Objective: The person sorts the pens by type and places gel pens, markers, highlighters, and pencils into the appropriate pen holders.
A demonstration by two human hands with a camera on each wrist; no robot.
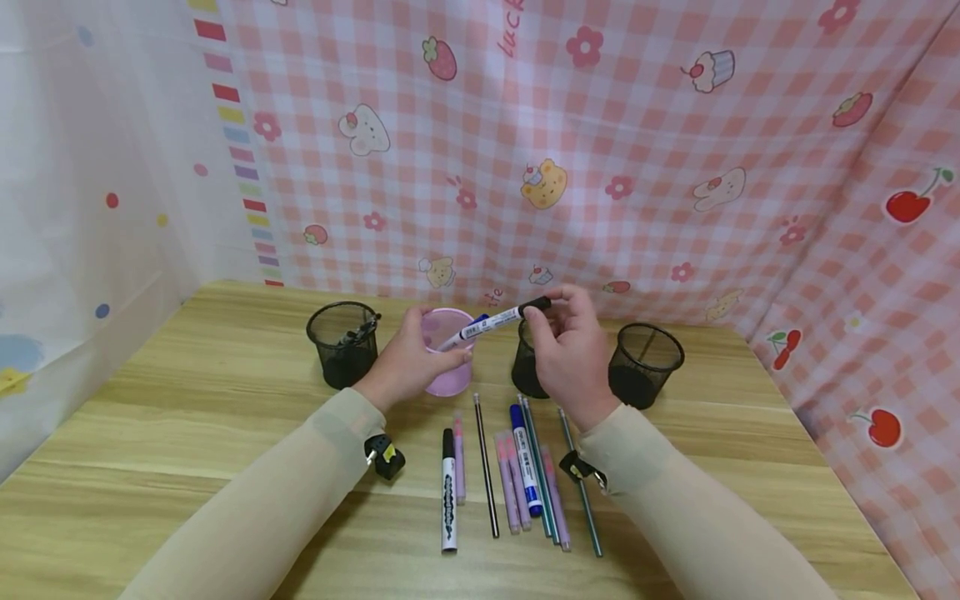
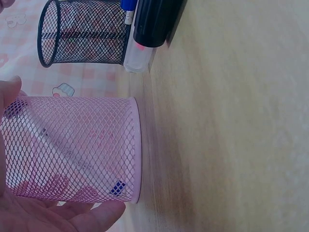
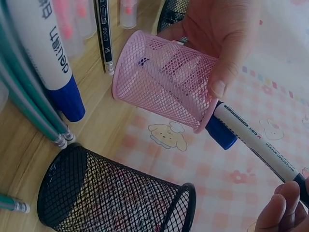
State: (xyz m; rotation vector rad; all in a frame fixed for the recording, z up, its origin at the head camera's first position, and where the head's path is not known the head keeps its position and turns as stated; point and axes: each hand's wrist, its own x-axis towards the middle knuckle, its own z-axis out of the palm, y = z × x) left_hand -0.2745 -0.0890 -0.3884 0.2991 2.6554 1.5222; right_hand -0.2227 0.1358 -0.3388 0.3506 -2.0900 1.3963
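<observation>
My left hand [image 1: 401, 362] grips a pink mesh pen cup [image 1: 450, 384] around its side, with the thumb near the rim in the right wrist view. Inside the cup leans a whiteboard marker with a blue cap [image 3: 222, 133] that sticks out past the rim. My right hand [image 1: 576, 358] pinches a white whiteboard marker [image 3: 260, 145] by its black-capped end. This marker slants down to the left, its far end at the cup's mouth, beside the blue cap.
Black mesh cups stand left [image 1: 342, 362], behind my right hand [image 1: 527, 375] and right [image 1: 645, 371]; the left one holds dark items. In front lie a black-capped marker [image 1: 448, 500], a blue marker [image 1: 527, 467], pink highlighters [image 1: 507, 487], a dark pencil [image 1: 487, 471] and green pencils [image 1: 589, 517].
</observation>
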